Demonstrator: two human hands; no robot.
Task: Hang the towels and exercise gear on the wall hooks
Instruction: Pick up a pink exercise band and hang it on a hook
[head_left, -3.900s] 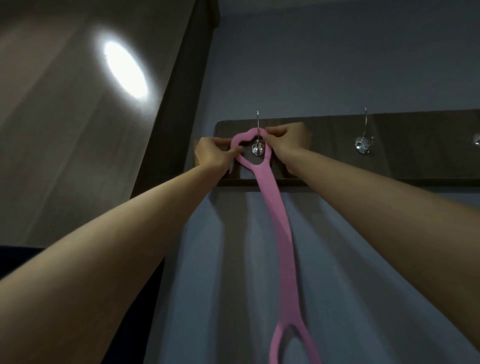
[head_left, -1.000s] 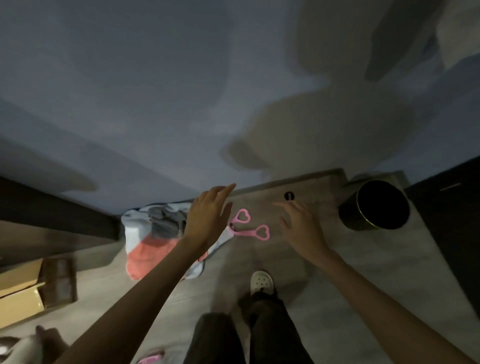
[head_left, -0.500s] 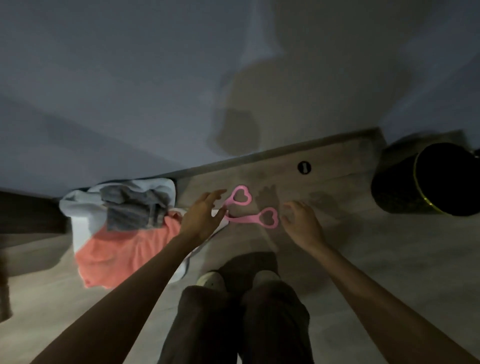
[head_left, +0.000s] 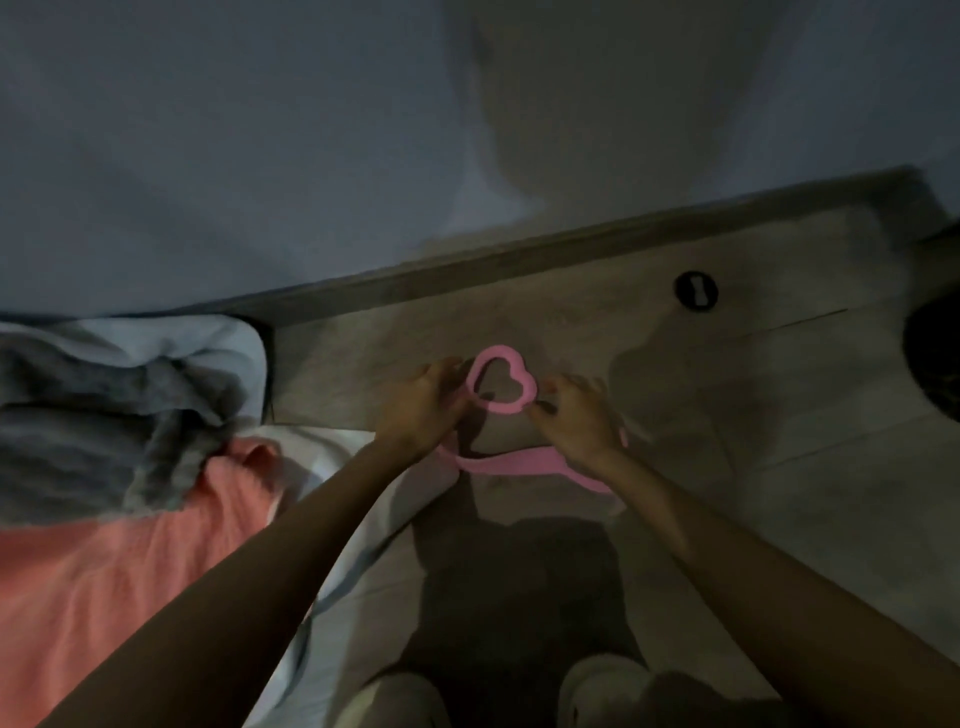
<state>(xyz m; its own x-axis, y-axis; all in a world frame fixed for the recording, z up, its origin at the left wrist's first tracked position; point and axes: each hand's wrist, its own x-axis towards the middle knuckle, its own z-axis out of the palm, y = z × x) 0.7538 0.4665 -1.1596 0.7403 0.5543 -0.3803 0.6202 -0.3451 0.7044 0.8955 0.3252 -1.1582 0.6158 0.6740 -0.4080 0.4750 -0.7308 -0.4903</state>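
A pink exercise band lies on the floor near the wall, with one heart-shaped loop showing. My left hand pinches the left side of that loop. Just right of the loop, my right hand lies curled over the band's other end, and pink peeks out beside it. A heap of towels sits at the left: a grey towel, a coral towel and a pale towel. No wall hooks are in view.
The grey wall meets the floor at a dark baseboard. A small black round floor fitting lies to the right, and a black round bin stands at the right edge. My shoes are at the bottom.
I have bent closer to the floor. Both hands came down from above the band and closed on its loops. Earlier still, I hung another pink band on a wall hook.
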